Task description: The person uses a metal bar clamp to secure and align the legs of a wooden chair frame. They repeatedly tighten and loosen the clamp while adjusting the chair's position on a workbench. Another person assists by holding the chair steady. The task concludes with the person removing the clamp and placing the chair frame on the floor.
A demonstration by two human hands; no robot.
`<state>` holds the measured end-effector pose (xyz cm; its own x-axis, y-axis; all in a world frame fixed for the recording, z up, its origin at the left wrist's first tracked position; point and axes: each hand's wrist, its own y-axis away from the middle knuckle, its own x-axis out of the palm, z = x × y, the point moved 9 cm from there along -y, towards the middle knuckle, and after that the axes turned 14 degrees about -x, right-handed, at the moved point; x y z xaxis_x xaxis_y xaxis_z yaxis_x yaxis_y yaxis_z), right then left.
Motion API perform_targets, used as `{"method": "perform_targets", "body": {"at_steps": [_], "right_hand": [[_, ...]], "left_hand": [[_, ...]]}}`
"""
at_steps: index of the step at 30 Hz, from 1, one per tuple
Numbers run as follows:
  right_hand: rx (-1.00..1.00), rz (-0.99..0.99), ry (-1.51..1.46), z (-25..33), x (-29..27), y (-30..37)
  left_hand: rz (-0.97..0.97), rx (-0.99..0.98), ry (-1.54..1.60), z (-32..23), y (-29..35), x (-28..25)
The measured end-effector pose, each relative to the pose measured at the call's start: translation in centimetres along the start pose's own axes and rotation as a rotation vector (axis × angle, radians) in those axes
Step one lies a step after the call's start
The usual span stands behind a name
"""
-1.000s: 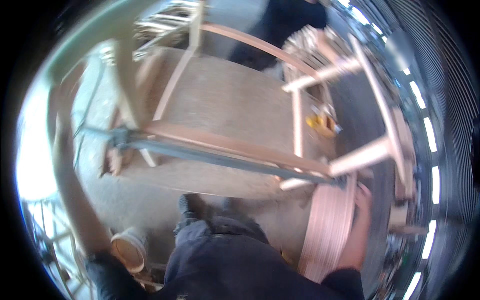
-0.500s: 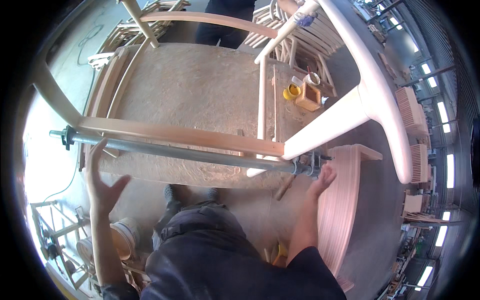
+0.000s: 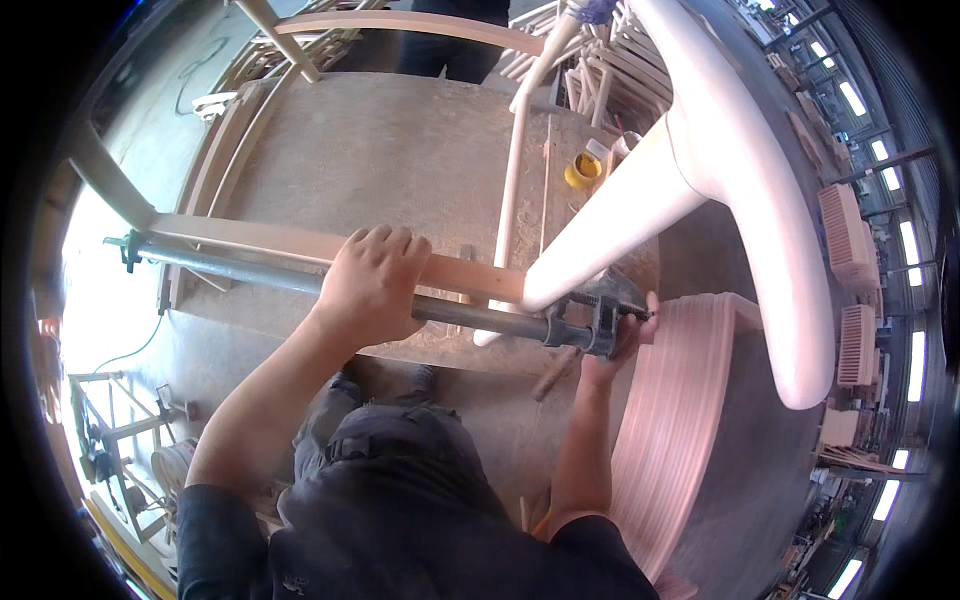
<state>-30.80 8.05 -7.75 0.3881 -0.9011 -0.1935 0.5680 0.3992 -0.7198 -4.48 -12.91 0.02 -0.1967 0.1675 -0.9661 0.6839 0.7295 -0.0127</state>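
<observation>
A pale wooden chair frame (image 3: 625,230) lies on a worn workbench (image 3: 370,150), its front rail (image 3: 250,236) running across in front of me. Alongside that rail stretches a long metal bar clamp (image 3: 235,267). My left hand (image 3: 375,280) is closed over rail and clamp bar together, fingers curled across the rail's top. At the clamp's right end, by the chair leg, my right hand (image 3: 630,338) has its fingers closed around the screw end of the clamp head (image 3: 601,325). A dark grey blurred part beside it is hard to make out.
A yellow tub (image 3: 583,171) stands on the bench beyond the chair leg. To my right is a curved striped wooden piece (image 3: 680,400). Chair parts (image 3: 620,75) are piled behind the bench, near another person (image 3: 455,35). A metal frame (image 3: 120,420) stands at lower left.
My left hand has come from the clamp's left end to grasp the rail and bar near the middle. My right hand has closed on the screw end. The view has shifted slightly.
</observation>
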Motion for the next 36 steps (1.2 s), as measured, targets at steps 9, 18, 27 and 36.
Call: {"method": "perform_targets", "body": {"at_steps": [9, 18, 27, 36], "right_hand": [[0.659, 0.040, -0.589, -9.7, -3.9, 3.0], [1.082, 0.018, -0.348, -7.6, -5.9, 1.5], [0.403, 0.201, 0.468, -20.9, -5.9, 16.3], [0.874, 0.316, 0.301, -17.7, -9.4, 18.4]], "left_hand": [[-0.048, -0.023, 0.109, 0.5, 0.1, 0.2], [-0.144, 0.013, 0.283, 1.1, -0.3, 0.8], [-0.213, 0.210, 0.233, -0.2, 1.7, -0.7], [-0.112, 0.248, 0.582, 3.7, 13.2, 1.7]]}}
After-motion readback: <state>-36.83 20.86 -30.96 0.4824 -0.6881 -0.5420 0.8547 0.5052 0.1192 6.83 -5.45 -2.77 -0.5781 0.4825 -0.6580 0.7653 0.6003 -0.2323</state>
